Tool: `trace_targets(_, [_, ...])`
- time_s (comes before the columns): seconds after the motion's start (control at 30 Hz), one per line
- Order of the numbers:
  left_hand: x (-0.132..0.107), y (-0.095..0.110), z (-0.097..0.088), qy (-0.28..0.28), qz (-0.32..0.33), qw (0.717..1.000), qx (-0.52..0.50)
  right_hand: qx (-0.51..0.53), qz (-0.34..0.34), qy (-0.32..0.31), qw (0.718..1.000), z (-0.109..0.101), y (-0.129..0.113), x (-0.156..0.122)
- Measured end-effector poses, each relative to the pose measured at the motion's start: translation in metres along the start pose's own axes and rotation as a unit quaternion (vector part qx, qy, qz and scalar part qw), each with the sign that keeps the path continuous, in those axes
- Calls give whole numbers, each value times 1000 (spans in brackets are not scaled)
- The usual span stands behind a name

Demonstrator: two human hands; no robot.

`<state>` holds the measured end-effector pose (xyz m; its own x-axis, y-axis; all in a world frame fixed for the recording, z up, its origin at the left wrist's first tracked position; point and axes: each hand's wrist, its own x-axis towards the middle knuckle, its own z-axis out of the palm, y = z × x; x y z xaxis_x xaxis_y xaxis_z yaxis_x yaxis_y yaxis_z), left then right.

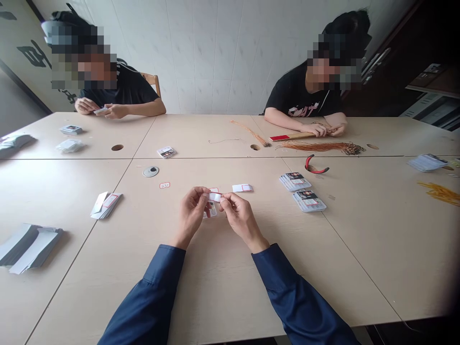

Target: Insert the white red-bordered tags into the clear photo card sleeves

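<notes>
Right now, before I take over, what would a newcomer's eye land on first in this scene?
The eye goes first to the centre, where the left hand and right hand pinch a small white paper label between them above the table. Next come the red-handled pliers to the upper right, with packs of cards just below them. Farther off, a long bundle of orange-brown cords lies before a seated co-worker.
</notes>
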<state>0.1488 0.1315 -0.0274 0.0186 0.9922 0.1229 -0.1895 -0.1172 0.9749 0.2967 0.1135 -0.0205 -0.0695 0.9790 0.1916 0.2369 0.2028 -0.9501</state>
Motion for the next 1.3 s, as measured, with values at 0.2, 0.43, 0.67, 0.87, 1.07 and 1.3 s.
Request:
trace_targets(0.2, [0,4,2,-2,-30,999,-22,-14,-3,16,1000,2,2,-1])
trace_targets(0.43, [-1,6,-1,-25,-35,996,-80,-76,-79,117,987,-1,6,4])
trace_targets(0.67, [1,3,-1,-18,-23,996,-84,37,14,18,999,-2,0,4])
trace_targets(0.87, [-2,4,2,-21,-7,1000,-9,85,13,43,995,-1,-2,4])
trace_targets(1.07, [-4,4,5,-51,-33,998,1,120,4,30,992,0,-2,2])
trace_targets(1.3, [-5,7,9,-79,-44,996,-13,136,15,40,990,-1,4,4])
